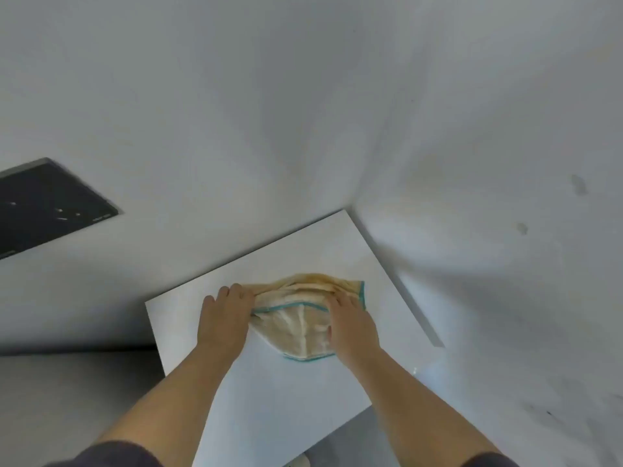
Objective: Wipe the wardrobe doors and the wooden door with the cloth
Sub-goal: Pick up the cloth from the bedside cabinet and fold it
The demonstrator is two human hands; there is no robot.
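The cloth [296, 328] lies on the flat surface [269, 399] before us, our left hand [224, 318] gripping its left edge and our right hand [352, 326] resting on its right part. Behind, the surface's far point meets the wall corner [350, 203]; a wall panel [50, 203] sits far left.

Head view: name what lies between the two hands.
A bunched cream cloth with teal edging, on the flat white panel; the head view shows it.

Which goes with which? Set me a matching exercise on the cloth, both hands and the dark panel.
Things: 1 cloth; 2 left hand; 3 right hand; 4 black panel.
Descriptions: a on the wall, far left; b on the cloth's right part; c beige with teal edging; d at the cloth's left edge.
Pairs: 1-c; 2-d; 3-b; 4-a.
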